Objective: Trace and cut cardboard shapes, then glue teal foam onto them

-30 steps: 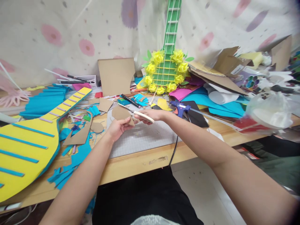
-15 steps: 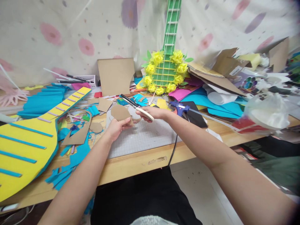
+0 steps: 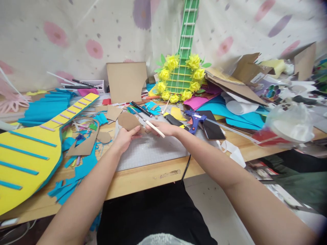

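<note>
My left hand [image 3: 125, 138] pinches the lower edge of a rounded piece of brown cardboard [image 3: 128, 121], thumb on top. Close beside it, my right hand [image 3: 161, 128] is closed around the white handle of a pair of scissors [image 3: 154, 128]. The blades point away and to the left, near the cardboard's right edge; whether they touch it I cannot tell. Both hands are over a grey cutting mat [image 3: 150, 154]. A small cardboard disc [image 3: 104, 137] and a curved cardboard offcut [image 3: 85, 144] lie left of my left hand.
A yellow cardboard guitar [image 3: 33, 153] fills the left side. At the back stands a green guitar [image 3: 178, 80] ringed with yellow paper flowers. A blue glue gun [image 3: 195, 119], a phone [image 3: 212, 126] and a black-and-yellow cutter [image 3: 175, 120] lie right. Blue paper scraps [image 3: 84, 173] litter the front left.
The scissors have turned in my right hand and sit slightly lower and nearer to me. The cardboard piece has turned and shifted slightly left. My right forearm has dropped, uncovering the black-and-yellow cutter.
</note>
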Motion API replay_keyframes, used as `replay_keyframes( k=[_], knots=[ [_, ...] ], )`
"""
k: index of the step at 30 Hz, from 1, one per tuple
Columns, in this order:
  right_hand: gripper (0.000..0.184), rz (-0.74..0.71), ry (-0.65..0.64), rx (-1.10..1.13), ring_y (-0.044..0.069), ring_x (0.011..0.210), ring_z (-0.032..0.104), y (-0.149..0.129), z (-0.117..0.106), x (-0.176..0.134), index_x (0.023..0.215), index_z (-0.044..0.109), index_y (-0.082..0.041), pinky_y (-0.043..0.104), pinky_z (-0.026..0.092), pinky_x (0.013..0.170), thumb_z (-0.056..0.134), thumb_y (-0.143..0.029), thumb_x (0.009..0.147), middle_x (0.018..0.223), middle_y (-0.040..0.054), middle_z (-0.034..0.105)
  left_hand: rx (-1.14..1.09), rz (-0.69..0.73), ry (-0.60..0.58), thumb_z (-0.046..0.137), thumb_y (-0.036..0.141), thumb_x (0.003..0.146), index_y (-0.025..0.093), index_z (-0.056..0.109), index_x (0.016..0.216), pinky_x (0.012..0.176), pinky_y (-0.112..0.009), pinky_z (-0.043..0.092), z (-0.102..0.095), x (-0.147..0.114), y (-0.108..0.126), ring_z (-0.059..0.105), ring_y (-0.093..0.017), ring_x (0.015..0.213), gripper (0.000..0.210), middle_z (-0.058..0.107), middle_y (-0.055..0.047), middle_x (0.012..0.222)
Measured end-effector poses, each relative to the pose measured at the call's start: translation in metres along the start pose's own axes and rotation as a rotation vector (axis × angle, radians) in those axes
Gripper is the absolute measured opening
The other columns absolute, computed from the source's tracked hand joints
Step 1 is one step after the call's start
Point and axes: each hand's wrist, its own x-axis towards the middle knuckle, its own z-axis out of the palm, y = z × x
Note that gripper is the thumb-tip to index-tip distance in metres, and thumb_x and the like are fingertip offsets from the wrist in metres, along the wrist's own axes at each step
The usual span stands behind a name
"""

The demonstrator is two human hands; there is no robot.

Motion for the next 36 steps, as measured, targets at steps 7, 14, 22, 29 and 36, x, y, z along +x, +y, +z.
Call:
replay_keyframes(
  k=[7,14,22,29,36],
  knots=[
    [0.049,-0.016,-0.195,0.21,0.007,0.047,0.038,-0.001,0.004,0.003,0.09,0.046,-0.017,0.019,0.033,0.042,0.039,-0.066,0.083,0.055,-0.0061,0.039,-0.039,-0.05,-0.035,0.074,0.024,0.062,0.012,0.066,0.085,0.057,-0.025,0.055,0.004,-0.004,0.004,0.066,-0.016,0.062,0.027,0.071,-0.005,0.073],
    [0.043,-0.004,-0.203,0.192,0.006,0.045,0.038,-0.004,0.002,0.004,0.083,0.042,-0.018,0.018,0.034,0.041,0.038,-0.061,0.087,0.054,-0.0062,0.038,-0.049,-0.075,-0.026,0.074,0.022,0.061,0.01,0.066,0.082,0.055,-0.025,0.056,0.007,-0.006,0.008,0.066,-0.016,0.058,0.025,0.07,-0.006,0.069],
    [0.043,0.02,-0.191,0.203,0.005,0.044,0.035,-0.008,0.004,0.004,0.08,0.04,-0.019,0.017,0.031,0.04,0.041,-0.062,0.085,0.052,-0.0071,0.036,-0.037,-0.049,-0.009,0.075,0.023,0.06,0.012,0.067,0.079,0.057,-0.028,0.056,0.006,-0.004,0.005,0.067,-0.018,0.06,0.024,0.071,-0.006,0.07],
    [0.043,0.043,-0.173,0.189,0.005,0.042,0.036,-0.006,0.003,0.006,0.081,0.042,-0.018,0.017,0.03,0.038,0.045,-0.061,0.083,0.052,-0.0073,0.036,-0.036,-0.063,-0.003,0.074,0.024,0.06,0.011,0.065,0.08,0.057,-0.029,0.056,0.006,-0.002,0.005,0.067,-0.019,0.059,0.025,0.07,-0.006,0.069],
    [0.046,0.03,-0.11,0.173,0.006,0.041,0.036,-0.005,0.002,0.012,0.077,0.044,-0.017,0.019,0.033,0.041,0.045,-0.063,0.082,0.051,-0.0069,0.037,-0.027,-0.044,-0.016,0.075,0.026,0.062,0.012,0.064,0.086,0.058,-0.026,0.055,0.005,-0.003,0.006,0.068,-0.018,0.062,0.03,0.07,-0.006,0.069]
  ],
)
